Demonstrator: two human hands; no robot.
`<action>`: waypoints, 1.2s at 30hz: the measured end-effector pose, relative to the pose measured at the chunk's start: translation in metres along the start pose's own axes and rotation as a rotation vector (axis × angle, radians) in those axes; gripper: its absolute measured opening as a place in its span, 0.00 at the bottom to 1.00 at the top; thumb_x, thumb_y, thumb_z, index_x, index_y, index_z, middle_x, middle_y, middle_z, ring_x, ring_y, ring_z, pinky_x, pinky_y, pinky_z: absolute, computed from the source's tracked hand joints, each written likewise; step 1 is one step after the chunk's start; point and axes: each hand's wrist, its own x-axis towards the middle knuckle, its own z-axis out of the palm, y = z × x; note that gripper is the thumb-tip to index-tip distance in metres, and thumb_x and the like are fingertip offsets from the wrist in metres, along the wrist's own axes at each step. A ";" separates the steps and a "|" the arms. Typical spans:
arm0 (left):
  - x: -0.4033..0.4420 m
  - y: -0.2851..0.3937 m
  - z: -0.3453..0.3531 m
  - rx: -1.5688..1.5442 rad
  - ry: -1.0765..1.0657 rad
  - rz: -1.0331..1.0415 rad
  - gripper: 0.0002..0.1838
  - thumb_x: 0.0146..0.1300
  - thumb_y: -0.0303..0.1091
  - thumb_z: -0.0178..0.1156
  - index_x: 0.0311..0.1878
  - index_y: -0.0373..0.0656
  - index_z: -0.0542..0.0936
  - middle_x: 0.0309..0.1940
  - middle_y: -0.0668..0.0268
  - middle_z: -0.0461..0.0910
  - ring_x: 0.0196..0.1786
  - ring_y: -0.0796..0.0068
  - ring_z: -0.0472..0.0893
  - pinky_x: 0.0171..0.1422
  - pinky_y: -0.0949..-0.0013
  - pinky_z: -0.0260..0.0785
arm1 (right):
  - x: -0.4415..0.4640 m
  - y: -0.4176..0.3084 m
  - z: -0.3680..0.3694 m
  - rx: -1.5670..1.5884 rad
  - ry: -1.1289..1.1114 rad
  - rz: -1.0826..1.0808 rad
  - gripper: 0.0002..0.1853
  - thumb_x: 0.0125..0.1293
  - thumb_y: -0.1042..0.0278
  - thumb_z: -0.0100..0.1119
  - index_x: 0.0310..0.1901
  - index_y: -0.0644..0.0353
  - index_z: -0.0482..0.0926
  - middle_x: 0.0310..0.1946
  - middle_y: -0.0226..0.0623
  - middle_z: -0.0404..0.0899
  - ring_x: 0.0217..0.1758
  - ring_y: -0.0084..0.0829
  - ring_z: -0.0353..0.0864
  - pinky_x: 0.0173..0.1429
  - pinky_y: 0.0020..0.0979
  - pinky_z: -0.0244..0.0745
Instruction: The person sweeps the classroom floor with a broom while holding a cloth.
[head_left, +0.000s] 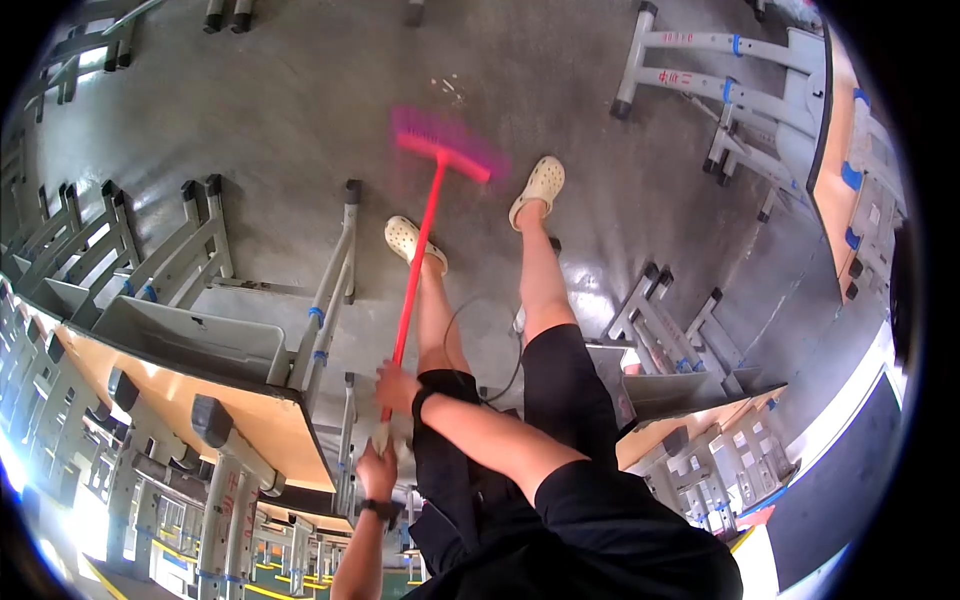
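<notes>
Broom (412, 290) slants over the floor (300, 130), its pink head (443, 157) ahead of the feet, bristles blurred; right hand (398, 387) wrapped round the red handle, gripping it; left hand (377, 470) curled about the handle's upper end, nearer the body; handle crosses in front of the left clog (402, 238); right clog (542, 185) apart from it; pale scraps (447, 88) beyond the head; desks (285, 440) either side.

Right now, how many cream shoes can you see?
2. The left shoe is partly behind the red broom; the right shoe is further forward, right of the broom. Desks may hide others.
</notes>
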 end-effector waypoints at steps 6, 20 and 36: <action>0.075 0.140 0.012 -0.108 -0.018 0.078 0.23 0.70 0.49 0.60 0.54 0.37 0.82 0.40 0.41 0.85 0.46 0.36 0.83 0.49 0.45 0.75 | -0.029 0.159 -0.084 -0.078 0.185 -0.005 0.07 0.59 0.65 0.60 0.32 0.39 0.87 0.33 0.20 0.82 0.53 0.29 0.79 0.72 0.48 0.64; 0.116 0.470 -0.042 -0.312 0.026 0.250 0.27 0.68 0.50 0.59 0.47 0.27 0.82 0.37 0.35 0.83 0.48 0.34 0.83 0.49 0.45 0.74 | -0.142 0.376 -0.320 -0.173 0.530 0.391 0.09 0.64 0.58 0.58 0.35 0.41 0.89 0.60 0.30 0.79 0.78 0.47 0.60 0.82 0.65 0.46; 0.171 0.832 -0.187 -1.270 -0.830 0.038 0.20 0.78 0.47 0.46 0.57 0.43 0.80 0.35 0.66 0.83 0.30 0.75 0.80 0.22 0.70 0.64 | -0.188 0.637 -0.608 -0.004 0.518 0.401 0.13 0.69 0.61 0.55 0.50 0.36 0.86 0.67 0.34 0.73 0.80 0.42 0.60 0.81 0.53 0.53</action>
